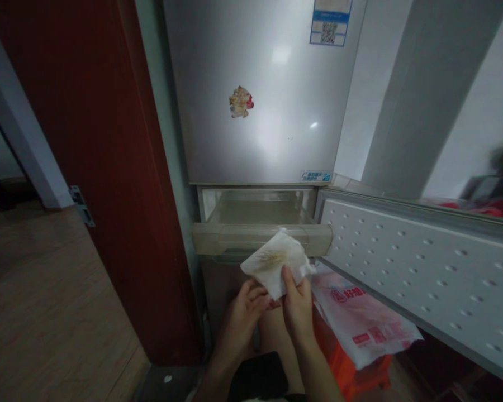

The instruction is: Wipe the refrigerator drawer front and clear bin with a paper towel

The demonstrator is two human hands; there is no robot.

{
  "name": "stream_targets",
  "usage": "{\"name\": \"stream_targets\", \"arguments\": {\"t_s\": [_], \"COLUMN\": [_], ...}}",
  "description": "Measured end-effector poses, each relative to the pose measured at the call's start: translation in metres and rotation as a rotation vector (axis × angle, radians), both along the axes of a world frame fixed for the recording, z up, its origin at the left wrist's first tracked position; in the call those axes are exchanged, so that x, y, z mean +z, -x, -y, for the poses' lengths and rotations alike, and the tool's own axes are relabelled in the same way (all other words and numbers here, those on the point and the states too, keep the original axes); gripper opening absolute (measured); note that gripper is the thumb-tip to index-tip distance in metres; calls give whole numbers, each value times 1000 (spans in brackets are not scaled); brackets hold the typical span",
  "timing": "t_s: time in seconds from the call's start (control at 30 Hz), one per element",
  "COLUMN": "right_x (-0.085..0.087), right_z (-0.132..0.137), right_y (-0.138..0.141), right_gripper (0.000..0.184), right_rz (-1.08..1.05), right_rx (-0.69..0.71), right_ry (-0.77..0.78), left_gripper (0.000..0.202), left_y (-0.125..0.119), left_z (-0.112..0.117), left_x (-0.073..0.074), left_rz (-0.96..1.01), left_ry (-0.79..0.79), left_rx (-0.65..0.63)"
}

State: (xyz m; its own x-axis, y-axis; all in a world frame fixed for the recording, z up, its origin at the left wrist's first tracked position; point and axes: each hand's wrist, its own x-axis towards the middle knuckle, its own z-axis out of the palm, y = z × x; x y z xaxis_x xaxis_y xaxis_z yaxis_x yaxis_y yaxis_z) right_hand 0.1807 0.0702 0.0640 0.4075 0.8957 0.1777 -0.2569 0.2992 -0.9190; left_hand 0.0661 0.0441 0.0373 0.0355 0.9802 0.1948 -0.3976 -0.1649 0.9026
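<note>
My right hand [297,304] holds a folded white paper towel [279,259], its thumb pressed on the top face. A yellowish-brown stain marks the middle of the towel. Curled at the towel's lower left edge, my left hand [247,310] closes its fingers on it; some fingertips are hidden beneath. Just beyond the towel, a translucent drawer [226,237] is pulled partway out of the lower compartment of a silver refrigerator [260,134]. Its interior shows no items in the visible part.
The compartment's white dimpled door [402,257] stands open on the right. Below it, a printed plastic bag [360,318] lies over an orange stool [352,374]. A dark red wooden door [121,184] stands close on the left. A black phone-like object [260,377] rests on my lap.
</note>
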Motion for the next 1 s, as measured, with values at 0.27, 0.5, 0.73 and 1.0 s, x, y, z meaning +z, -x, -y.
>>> {"name": "stream_targets", "arguments": {"t_s": [0.27, 0.5, 0.73, 1.0], "right_x": [47, 41, 51, 63], "right_z": [-44, -73, -62, -60], "right_y": [-96, -99, -60, -62], "right_gripper": [41, 64, 68, 67], "right_rz": [815, 1495, 1618, 1538], "right_rx": [-527, -390, -451, -430], "right_ry": [-622, -645, -503, -501], "left_gripper": [41, 40, 52, 54], "left_y": [71, 103, 113, 122], "left_z": [-21, -41, -65, -78], "left_x": [4, 1, -13, -1], "left_rz": [-117, -199, -289, -329], "left_ry": [-150, -244, -211, -261], "left_rx": [631, 874, 825, 823]}}
